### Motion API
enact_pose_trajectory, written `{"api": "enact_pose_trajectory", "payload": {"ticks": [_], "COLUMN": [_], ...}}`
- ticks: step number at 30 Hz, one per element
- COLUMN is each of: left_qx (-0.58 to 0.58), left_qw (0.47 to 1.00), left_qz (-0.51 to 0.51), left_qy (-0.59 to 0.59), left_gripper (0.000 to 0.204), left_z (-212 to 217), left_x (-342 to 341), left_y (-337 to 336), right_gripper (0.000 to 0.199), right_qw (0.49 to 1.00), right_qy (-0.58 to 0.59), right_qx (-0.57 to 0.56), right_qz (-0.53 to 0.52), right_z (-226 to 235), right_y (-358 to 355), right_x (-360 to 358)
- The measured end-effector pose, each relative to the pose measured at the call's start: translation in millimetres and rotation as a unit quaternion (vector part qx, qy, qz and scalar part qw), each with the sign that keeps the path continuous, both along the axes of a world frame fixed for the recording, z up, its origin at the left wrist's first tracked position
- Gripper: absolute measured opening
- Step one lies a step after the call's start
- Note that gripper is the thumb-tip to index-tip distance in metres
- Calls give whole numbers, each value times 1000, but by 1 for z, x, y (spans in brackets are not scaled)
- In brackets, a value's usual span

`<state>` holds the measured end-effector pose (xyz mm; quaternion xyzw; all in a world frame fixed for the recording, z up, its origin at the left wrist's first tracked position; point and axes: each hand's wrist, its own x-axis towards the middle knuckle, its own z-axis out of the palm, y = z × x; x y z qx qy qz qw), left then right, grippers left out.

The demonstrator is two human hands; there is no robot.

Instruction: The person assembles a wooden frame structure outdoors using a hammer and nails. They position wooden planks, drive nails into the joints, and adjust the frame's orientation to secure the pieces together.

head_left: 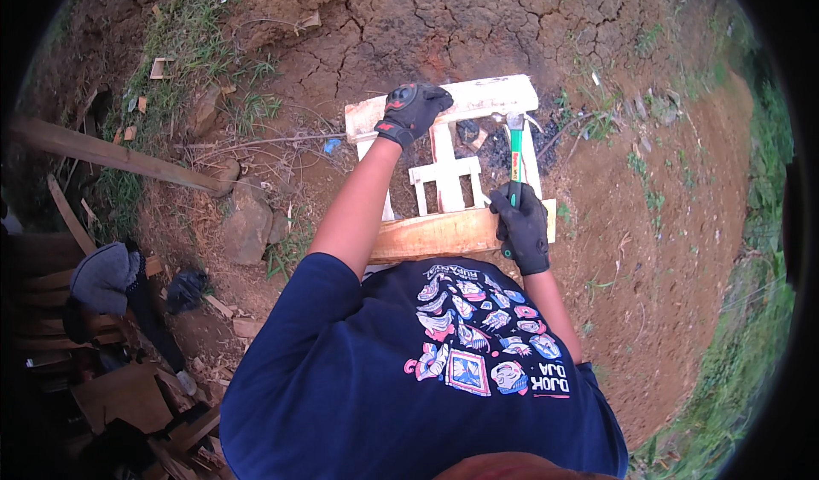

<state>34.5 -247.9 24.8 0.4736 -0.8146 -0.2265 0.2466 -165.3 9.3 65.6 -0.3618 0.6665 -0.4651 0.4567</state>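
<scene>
A pale wooden frame point(446, 173) stands in front of me, built of a far board point(490, 96), a near board point(435, 237) and narrower slats between them. At the left part of the far board is my left hand point(414, 111), in a black glove, its fingers curled together; whatever they hold is hidden. My right hand point(523, 231), also gloved in black, wraps round the green handle of a claw hammer point(515, 156) above the near board's right end. The hammer's metal head points away from me, close to the far board's right end.
Cracked brown soil surrounds the frame, with dark charred bits point(553, 143) to its right. At left lie a long wooden pole point(119, 156) and a large stone point(247, 224). Another person point(111, 284) bends among planks at lower left. Grass point(725, 378) edges the right side.
</scene>
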Motion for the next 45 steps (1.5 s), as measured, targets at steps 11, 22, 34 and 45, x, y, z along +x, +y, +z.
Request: {"api": "enact_pose_trajectory", "payload": {"ticks": [11,22,34,45], "left_qx": [1,23,17,7], "left_qw": [1000,999,1000,1000], "left_qz": [-6,-14,-12,-8], "left_qy": [0,16,4,5], "left_gripper": [37,35,36,35], "left_z": [-3,5,7,8], "left_x": [0,-2,-5,-6], "left_y": [0,3,3,5], "right_gripper": [14,15,13,13], "right_qw": [1000,1000,1000,1000], "right_qy": [3,14,-7,-10], "right_qx": [0,11,6,10], "right_qz": [6,-2,5,6], "right_z": [4,6,-2,-2], "right_y": [-1,-2,-2,-3], "right_x": [0,0,-6,-8]}}
